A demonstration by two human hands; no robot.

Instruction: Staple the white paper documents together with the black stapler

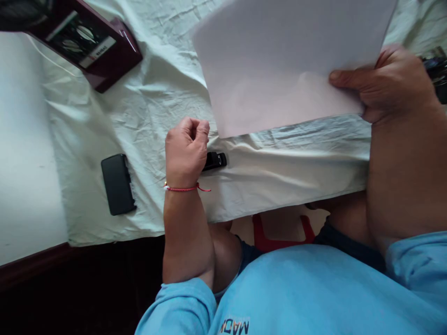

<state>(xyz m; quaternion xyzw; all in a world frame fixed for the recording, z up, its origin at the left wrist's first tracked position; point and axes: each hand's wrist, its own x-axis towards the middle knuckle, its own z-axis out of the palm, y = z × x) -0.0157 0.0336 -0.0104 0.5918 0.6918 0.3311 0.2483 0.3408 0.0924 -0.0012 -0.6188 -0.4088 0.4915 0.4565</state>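
My right hand (pixel 387 86) grips the near right corner of a stack of white paper sheets (pixel 279 60), thumb on top, holding it a little above the cloth-covered table (pixel 157 102). My left hand (pixel 186 149) is curled into a fist near the table's front edge, with a red thread bracelet on the wrist. A small black device (pixel 215 160), perhaps a stapler, lies on the cloth right beside that fist, partly hidden by it. I cannot tell whether the hand touches it.
A flat black case or phone (pixel 118 184) lies on the cloth left of my left hand. A maroon box (pixel 94 44) with a printed label sits at the far left. Dark objects (pixel 436 70) show at the right edge. A red seat frame (pixel 279 239) is below the table.
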